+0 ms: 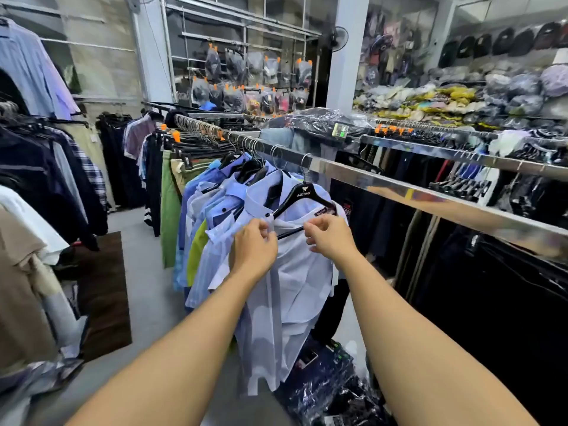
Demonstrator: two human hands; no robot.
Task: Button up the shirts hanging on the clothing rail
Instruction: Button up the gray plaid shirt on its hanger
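Overhead, a long metal clothing rail [399,192] runs from the far left toward the near right, crowded at its far end with hangers carrying blue shirts [215,195] and green trousers [169,210]. Behind it a second rail [461,152] carries dark garments, and bagged clothes [461,96] are piled on the shelf beyond. Plastic-wrapped packs [332,388] lie on the floor just below the nearest shirt (partly under its hem). A dark mat [104,290] lies on the floor to the left.

The pale blue shirt [295,272] hangs on a black hanger [302,195], nearest of the row, its front open below the collar. The left hand [253,249] pinches the shirt's left front edge just under the collar, beside a dark button [267,214]. The right hand [330,236] pinches the opposite edge at the same height, fingers curled on the cloth, with the hanger's bar showing between both hands.
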